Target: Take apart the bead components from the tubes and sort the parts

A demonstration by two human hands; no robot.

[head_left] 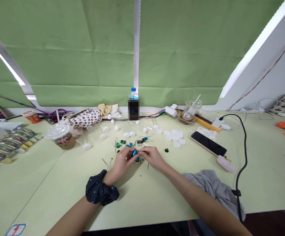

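Note:
My left hand (pixel 123 160) is closed, thumb and fingers pinching a small shiny blue metal part (pixel 134 152) just above the table. Fingertips of my right hand (pixel 153 157) are pressed together against the right side of that part; what they grip is too small to make out. Around both hands lie more small parts: a green round piece (pixel 118 145), a green and black piece (pixel 122 142), a blue and black piece (pixel 144 139) and several thin bent metal rods (pixel 106 163). A black round piece (pixel 166 150) rests right of my right hand.
White round discs (pixel 175 136) and clear tubes with white caps (pixel 103 136) lie behind the hands. A lidded drink cup (pixel 62 136) stands left, a bottle (pixel 133 105) at the back. Right are a phone (pixel 208 143), a black cable (pixel 245 154) and grey cloth (pixel 210 185).

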